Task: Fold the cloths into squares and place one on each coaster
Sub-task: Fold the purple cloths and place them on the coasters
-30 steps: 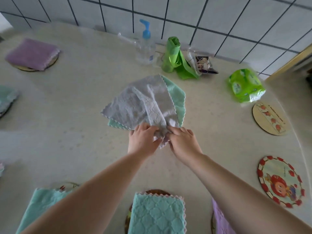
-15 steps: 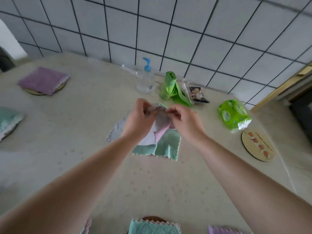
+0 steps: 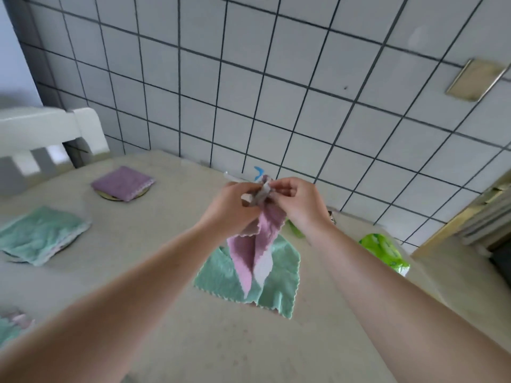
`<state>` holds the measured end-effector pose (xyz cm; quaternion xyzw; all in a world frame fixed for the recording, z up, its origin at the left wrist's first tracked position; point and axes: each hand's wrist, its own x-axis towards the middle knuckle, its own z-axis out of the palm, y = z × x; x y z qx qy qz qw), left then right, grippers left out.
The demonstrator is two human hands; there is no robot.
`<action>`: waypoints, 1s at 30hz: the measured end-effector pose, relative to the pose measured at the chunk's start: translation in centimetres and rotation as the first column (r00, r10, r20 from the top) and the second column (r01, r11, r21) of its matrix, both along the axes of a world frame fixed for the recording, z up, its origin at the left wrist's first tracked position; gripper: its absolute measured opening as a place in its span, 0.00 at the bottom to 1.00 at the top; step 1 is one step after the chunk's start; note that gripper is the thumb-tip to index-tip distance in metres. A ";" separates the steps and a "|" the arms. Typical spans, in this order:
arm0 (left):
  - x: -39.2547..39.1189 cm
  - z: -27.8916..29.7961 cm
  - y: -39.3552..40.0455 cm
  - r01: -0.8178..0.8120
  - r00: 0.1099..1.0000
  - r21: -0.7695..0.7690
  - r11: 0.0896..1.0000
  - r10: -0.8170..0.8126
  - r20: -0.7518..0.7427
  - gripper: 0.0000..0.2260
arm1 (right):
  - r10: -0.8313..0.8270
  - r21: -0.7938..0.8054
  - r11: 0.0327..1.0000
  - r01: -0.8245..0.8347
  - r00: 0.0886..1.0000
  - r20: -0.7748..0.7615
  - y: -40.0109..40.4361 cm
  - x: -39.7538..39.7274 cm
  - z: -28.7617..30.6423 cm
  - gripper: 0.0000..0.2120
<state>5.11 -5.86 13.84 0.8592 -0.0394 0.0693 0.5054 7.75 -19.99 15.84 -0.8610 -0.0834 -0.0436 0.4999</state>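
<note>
A pink and grey cloth (image 3: 255, 252) hangs in the air over the table. My left hand (image 3: 231, 210) and my right hand (image 3: 300, 203) both pinch its top corner, close together. Under it a green cloth (image 3: 279, 277) lies flat and unfolded on the table. At the far left a folded purple cloth (image 3: 123, 182) sits on a round coaster (image 3: 110, 196). A folded green cloth (image 3: 41, 233) covers another coaster (image 3: 65, 244) at the left edge.
The beige table (image 3: 166, 272) meets a white tiled wall (image 3: 276, 92). A green packet (image 3: 384, 251) lies at the right. A blue pump top (image 3: 258, 172) shows behind my hands. A white chair back (image 3: 47, 131) stands at the far left.
Both hands lifted the pink and grey cloth off the green one and raised it. It now hangs from its corner. The view tilted up toward the wall.
</note>
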 end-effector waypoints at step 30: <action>1.0 3.5 0.1 -0.196 0.923 0.056 0.979 0.164 0.349 0.07 | -0.156 -0.458 0.816 0.352 0.898 0.412 -17.2 -2.5 3.2 0.05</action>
